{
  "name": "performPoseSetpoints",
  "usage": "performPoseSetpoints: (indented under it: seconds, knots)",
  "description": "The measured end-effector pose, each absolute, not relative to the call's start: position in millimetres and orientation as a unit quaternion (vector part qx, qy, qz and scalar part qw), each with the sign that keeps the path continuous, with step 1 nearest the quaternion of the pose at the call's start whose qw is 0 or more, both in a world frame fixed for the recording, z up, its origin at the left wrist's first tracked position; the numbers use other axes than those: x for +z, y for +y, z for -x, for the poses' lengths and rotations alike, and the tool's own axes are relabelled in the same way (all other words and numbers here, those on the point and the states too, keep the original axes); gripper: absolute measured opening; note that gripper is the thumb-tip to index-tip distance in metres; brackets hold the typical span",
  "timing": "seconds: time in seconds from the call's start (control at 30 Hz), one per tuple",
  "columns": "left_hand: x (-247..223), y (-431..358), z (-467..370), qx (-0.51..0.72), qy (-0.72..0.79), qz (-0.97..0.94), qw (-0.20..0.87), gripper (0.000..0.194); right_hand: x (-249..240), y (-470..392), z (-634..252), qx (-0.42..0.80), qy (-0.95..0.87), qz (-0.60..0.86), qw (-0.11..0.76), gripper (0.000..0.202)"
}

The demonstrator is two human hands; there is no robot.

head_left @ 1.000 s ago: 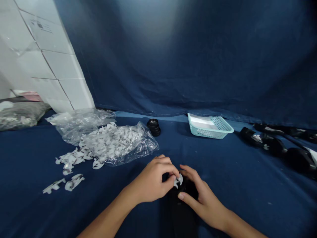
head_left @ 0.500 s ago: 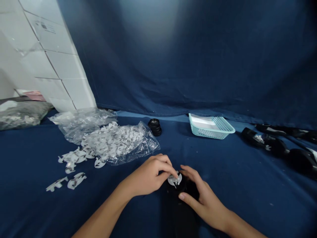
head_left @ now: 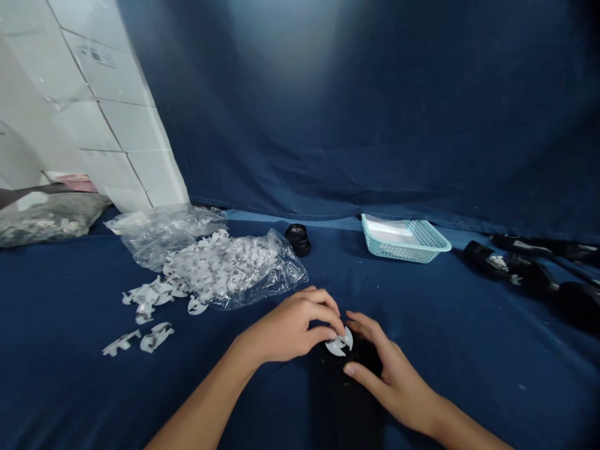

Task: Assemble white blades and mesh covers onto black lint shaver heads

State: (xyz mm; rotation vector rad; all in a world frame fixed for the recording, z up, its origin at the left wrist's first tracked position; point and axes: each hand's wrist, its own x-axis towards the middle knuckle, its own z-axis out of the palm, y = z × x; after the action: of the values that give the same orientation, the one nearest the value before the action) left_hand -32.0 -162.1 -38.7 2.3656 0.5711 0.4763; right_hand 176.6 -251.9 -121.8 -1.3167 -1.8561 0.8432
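Note:
My left hand [head_left: 300,325] reaches in from the left, thumb and fingertips closed on the edge of a small white plastic piece [head_left: 341,345]. That piece has curved, crescent-like edges and lies over the top of a dark round part [head_left: 352,356]. Around the right side of the dark part curls my right hand [head_left: 396,375], thumb in front and fingers behind. Below it a long black shape [head_left: 351,412] runs towards me; against the dark cloth its outline is hard to make out.
Left of my hands, a clear plastic bag [head_left: 281,262] spills many white plastic pieces [head_left: 220,262]. Two loose pieces [head_left: 157,337] lie nearer me. Behind stand stacked black rings [head_left: 297,239] and a turquoise basket [head_left: 407,250] with paper inside. Black parts [head_left: 529,275] lie at right.
The white piece has turned in my left fingers, and the left thumb now presses beside it. My right hand keeps its hold. The whole view has shifted slightly.

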Motion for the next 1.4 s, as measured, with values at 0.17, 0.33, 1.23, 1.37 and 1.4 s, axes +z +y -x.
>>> performPoseSetpoints:
  seconds: [0.17,0.33,1.23,1.37,1.4]
  knots:
    - [-38.5,-165.6,29.9,0.196,0.234,-0.895,0.325,0.015,-123.5,-252.6,-176.3,0.326,-0.714,0.509,0.355,0.063]
    - [-43.7,-166.0,26.6,0.218,0.248,-0.882,0.336,0.011,-124.6,-252.0,-176.6,0.322,-0.712,0.514,0.352,0.064]
    - [-51.6,-165.8,22.1,0.24,0.311,-0.823,0.411,0.008,-125.8,-252.2,-178.4,0.293,-0.736,0.51,0.334,0.052]
    - [-50.1,-163.6,26.1,0.219,0.298,-0.82,0.437,0.01,-124.0,-252.0,-178.0,0.293,-0.738,0.5,0.345,0.043]
    - [-49.6,-163.5,26.8,0.215,0.296,-0.819,0.442,0.011,-123.0,-252.3,-177.8,0.295,-0.739,0.496,0.346,0.039]
